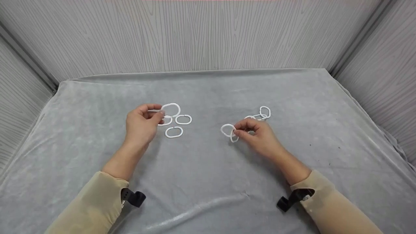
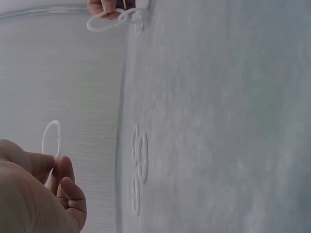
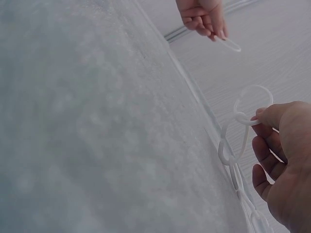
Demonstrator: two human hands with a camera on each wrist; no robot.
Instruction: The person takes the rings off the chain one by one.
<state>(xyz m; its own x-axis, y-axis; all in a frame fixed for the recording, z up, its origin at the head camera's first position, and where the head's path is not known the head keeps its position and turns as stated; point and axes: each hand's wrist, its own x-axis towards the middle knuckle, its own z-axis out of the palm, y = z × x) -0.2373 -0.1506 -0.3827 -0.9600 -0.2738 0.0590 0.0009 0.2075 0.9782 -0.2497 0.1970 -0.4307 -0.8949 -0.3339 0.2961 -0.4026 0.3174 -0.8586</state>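
My left hand [image 1: 141,123] pinches a white oval plastic link [image 1: 179,109] between thumb and fingers, raised above the table. Three loose white links lie close by: one [image 1: 183,124] to the right, another [image 1: 174,136] nearer me, and a third [image 1: 171,121] partly hidden behind the left fingers. My right hand [image 1: 260,136] pinches the end link [image 1: 224,126] of a white plastic chain. A second link [image 3: 223,141] hangs from that end link, and several more trail down to the cloth. The chain's far end link [image 1: 269,112] lies behind the right hand, whose fingers hide part of the chain.
A grey plush cloth [image 1: 208,169] covers the table, with a crease near the front. Pale wood-grain panels [image 1: 201,35] stand behind and at both sides. A black wrist camera [image 1: 138,199] sits on the left sleeve and another [image 1: 283,204] on the right.
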